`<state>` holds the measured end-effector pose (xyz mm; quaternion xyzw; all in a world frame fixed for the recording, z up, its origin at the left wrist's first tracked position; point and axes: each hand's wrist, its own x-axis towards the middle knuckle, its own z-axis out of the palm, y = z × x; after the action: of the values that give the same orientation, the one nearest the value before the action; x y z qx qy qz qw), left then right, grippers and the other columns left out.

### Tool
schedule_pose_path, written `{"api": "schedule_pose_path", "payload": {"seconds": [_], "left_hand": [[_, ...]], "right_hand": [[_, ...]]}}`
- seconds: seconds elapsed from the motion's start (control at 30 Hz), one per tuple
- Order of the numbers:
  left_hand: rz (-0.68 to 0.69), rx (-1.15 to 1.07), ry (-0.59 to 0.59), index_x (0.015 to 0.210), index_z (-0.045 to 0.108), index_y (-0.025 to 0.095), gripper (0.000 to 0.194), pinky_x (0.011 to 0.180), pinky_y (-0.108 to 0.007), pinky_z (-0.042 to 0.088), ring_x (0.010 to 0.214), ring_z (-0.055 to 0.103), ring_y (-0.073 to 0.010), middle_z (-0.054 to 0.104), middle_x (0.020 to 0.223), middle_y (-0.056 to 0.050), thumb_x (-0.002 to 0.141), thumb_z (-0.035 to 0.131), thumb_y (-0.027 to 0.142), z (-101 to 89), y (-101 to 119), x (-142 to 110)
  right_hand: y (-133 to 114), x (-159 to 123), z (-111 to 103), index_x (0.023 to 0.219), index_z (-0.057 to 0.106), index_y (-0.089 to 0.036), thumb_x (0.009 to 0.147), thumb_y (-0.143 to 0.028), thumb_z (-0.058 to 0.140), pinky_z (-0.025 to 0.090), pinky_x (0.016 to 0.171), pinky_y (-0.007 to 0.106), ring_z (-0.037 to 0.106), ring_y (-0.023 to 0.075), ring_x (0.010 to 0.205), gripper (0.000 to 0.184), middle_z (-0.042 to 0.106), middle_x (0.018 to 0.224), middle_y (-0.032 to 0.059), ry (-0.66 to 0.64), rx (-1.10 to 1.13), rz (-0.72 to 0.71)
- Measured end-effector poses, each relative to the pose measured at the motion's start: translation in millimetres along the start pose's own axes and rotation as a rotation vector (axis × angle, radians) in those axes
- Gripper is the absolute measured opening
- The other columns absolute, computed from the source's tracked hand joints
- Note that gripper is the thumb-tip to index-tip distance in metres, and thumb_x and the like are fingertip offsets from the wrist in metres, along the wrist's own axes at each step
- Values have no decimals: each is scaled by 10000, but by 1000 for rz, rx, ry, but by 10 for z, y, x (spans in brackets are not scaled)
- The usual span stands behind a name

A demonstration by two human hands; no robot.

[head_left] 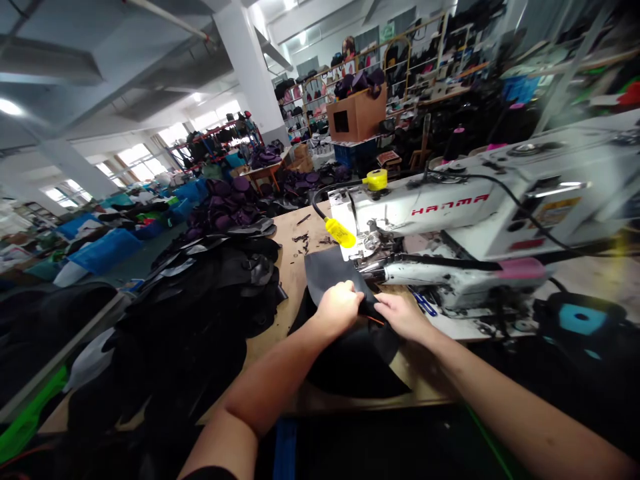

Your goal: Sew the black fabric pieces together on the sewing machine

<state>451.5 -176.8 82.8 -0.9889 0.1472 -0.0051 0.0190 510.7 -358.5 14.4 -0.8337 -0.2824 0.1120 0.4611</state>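
Overall, a sewing workshop seen from head height, with racks of bags (380,67) along the far wall and a white pillar (250,67) rising beyond the work area. Containers: a raised cardboard box (357,113) has purple pieces heaped on top, a blue crate (355,155) sits just below it, and blue sacks (105,250) lie across the floor at left, their contents unclear from this angle. Foreground: a white HANMA sewing machine (440,207) occupies the right side of a wooden bench (300,230), with a large heap of black cut pieces (200,313) at the bench's left and purple pieces (225,213) beyond it. Small dark scraps (301,241) lie near the machine. Detail: a black sheet (327,273) rests on the bench just in front of the presser foot (373,243). The left hand (340,308) is curled closed over the sheet's near edge, pinching it. The right hand (397,315) lies almost flat and half open at the same edge, apparently steadying the sheet, though its grip is hard to judge from this view. Technique: fingers kept well back from the needle, with the material held flat, are sound practice at such a machine.
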Motion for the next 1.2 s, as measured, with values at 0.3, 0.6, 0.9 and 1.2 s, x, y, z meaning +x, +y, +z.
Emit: {"api": "schedule_pose_path", "payload": {"seconds": [0.3,0.6,0.9,1.2], "left_hand": [[-65,37,85,1066,707,167,259,733,-316,467,862,568,-208,629,989,-77,984,467,220,98,-156,337],[1,150,203,1367,590,254,384,795,-354,432,978,523,-233,608,1099,-89,1034,401,274,321,-454,197],[196,92,159,1137,697,199,375,725,-293,434,876,569,-187,627,973,-60,1060,354,330,149,-564,259],[144,107,36,1014,700,122,333,704,-311,470,835,600,-204,612,983,-101,1020,412,290,32,-358,366]], "right_hand": [[-153,518,33,778,617,-184,864,-237,443,438,709,282,616,203,768,201,703,821,57,55,-20,15],[-368,462,-47,941,701,-190,859,-289,524,400,691,321,663,279,861,219,729,919,130,0,-574,172],[-415,468,-92,872,695,-150,769,-179,577,386,669,281,639,224,792,160,726,879,111,-102,-447,120],[-178,470,138,887,666,-163,763,-211,485,417,524,258,557,167,560,225,660,682,28,33,303,210]]}}
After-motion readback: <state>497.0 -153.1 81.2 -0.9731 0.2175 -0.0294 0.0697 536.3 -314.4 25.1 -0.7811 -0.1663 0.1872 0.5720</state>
